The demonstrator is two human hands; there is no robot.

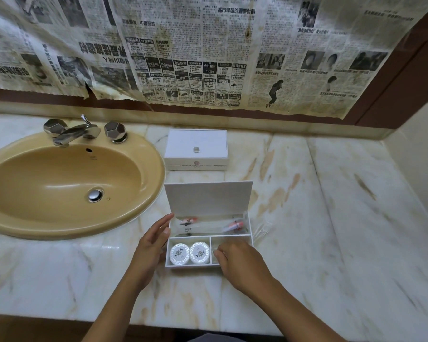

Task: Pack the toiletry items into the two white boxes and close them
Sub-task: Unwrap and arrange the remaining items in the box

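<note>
Nearby, closed box (196,149), sink (59,188) left, newspaper (208,53) behind open box (209,233)

Two white boxes (209,225), two round soaps (189,253)

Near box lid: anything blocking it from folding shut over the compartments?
Yes. The right hand reaches into the front-right compartment of the near white box, under the raised lid. The left hand rests against the box's left wall. The round soaps and wrapped items appear to sit below the rim.
</note>
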